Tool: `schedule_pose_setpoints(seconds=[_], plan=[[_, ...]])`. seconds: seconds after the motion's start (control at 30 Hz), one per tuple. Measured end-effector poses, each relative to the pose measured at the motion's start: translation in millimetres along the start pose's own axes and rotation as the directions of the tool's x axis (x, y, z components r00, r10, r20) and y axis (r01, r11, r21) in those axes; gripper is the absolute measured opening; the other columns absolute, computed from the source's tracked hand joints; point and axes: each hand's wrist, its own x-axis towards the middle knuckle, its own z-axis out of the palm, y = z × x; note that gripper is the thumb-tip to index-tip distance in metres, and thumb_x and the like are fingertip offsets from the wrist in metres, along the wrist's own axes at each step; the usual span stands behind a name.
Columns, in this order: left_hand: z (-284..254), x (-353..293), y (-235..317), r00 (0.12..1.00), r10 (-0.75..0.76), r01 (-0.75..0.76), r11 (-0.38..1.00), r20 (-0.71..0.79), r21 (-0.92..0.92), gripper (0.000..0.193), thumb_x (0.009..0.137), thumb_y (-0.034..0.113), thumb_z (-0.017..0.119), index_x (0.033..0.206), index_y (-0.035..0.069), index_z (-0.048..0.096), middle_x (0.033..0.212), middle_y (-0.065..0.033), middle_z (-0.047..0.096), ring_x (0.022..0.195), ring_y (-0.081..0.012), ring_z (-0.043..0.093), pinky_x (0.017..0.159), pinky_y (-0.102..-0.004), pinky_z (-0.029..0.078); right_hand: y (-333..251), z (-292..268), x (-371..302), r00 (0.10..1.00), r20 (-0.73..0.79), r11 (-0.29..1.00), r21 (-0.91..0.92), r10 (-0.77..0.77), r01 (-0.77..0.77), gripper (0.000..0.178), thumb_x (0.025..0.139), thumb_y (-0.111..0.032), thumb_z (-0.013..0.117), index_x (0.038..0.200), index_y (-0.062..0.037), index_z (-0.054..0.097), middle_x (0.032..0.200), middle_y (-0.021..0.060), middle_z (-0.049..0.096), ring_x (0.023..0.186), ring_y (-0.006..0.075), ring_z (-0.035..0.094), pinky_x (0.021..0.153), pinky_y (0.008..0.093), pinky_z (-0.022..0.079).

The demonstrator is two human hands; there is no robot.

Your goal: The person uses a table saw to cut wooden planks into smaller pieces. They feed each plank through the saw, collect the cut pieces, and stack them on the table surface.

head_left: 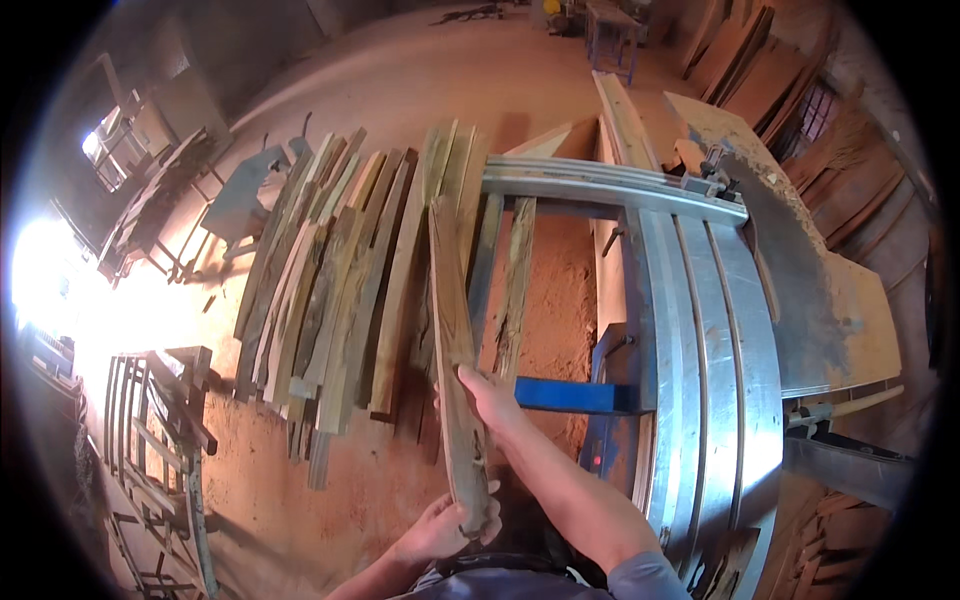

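Toward six o'clock, near the lower edge, the left hand (440, 525) grasps the near end of a long wooden plank (453, 340), its fingers curled around the wood. Farther up the same piece, just below the centre, the right hand (488, 395) grips it from the four o'clock side, thumb over the upper face; most of its other fingers are hidden. The plank lies lengthwise between six and twelve o'clock, tipped slightly toward eleven, with a dark flaw near its lower end. Its far end overlaps some loose boards (440, 160) in view; whether they touch, I cannot tell.

At nine to ten o'clock, a broad row of rough boards (335, 290) lies side by side, their ends uneven. Just right of the plank, a blue crossbar (570, 395) sits at four o'clock. Beyond it, from three to five o'clock, stretches a grooved metal table (715, 350), with a metal fence (600, 178) running across at one o'clock. Farther out are a wheelbarrow (243, 200) at ten, a slatted frame (190, 500) at eight, and leaning sheets (735, 55) at one to two.
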Motion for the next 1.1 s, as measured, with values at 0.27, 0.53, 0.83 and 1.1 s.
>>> schedule_pose_setpoints(seconds=[0.27, 0.53, 0.83, 1.1], plan=[[23, 8, 14, 0.992, -0.116, 0.127, 0.941, -0.051, 0.315, 0.064, 0.093, 0.023, 0.063, 0.147, -0.001, 0.042, 0.115, -0.011, 0.059, 0.097, -0.0249, 0.06, 0.083, -0.0377, 0.048, -33, -10, -53, 0.96, 0.065, 0.958, 0.11, -0.272, 0.264, 0.028, 0.103, -0.024, 0.054, 0.118, -0.0003, 0.06, 0.102, 0.0106, 0.068, 0.088, 0.0224, 0.069, 0.079, 0.038, 0.058], [18, 31, 8, 0.922, -0.31, 0.385, 0.785, -0.231, 0.485, 0.058, 0.082, 0.009, 0.06, 0.138, -0.003, 0.049, 0.1, -0.0108, 0.064, 0.083, -0.0214, 0.062, 0.073, -0.0318, 0.05, -95, -82, -91, 0.926, -0.213, 0.878, 0.308, -0.312, 0.367, 0.038, 0.107, -0.036, 0.039, 0.114, -0.004, 0.058, 0.101, 0.0116, 0.068, 0.091, 0.0262, 0.067, 0.083, 0.0448, 0.055], [36, 104, 6, 0.949, -0.253, 0.314, 0.738, -0.186, 0.598, 0.043, 0.091, 0.012, 0.052, 0.129, -0.009, 0.052, 0.109, -0.0183, 0.067, 0.085, -0.0264, 0.069, 0.066, -0.0357, 0.056, -98, -170, -165, 0.72, -0.504, 0.704, 0.272, -0.477, 0.656, 0.034, 0.103, -0.03, 0.05, 0.12, -0.0004, 0.054, 0.109, 0.0159, 0.066, 0.098, 0.0312, 0.066, 0.089, 0.0512, 0.053], [56, 177, 29, 0.948, -0.265, 0.316, 0.69, -0.178, 0.651, 0.039, 0.096, 0.016, 0.048, 0.119, -0.014, 0.056, 0.087, -0.0204, 0.067, 0.072, -0.0302, 0.07, 0.055, -0.0349, 0.055, -97, -218, -202, 0.56, -0.675, 0.721, 0.059, -0.481, 0.69, 0.033, 0.099, -0.031, 0.062, 0.124, -0.0118, 0.052, 0.115, 0.005, 0.063, 0.103, 0.0244, 0.063, 0.087, 0.049, 0.052]])
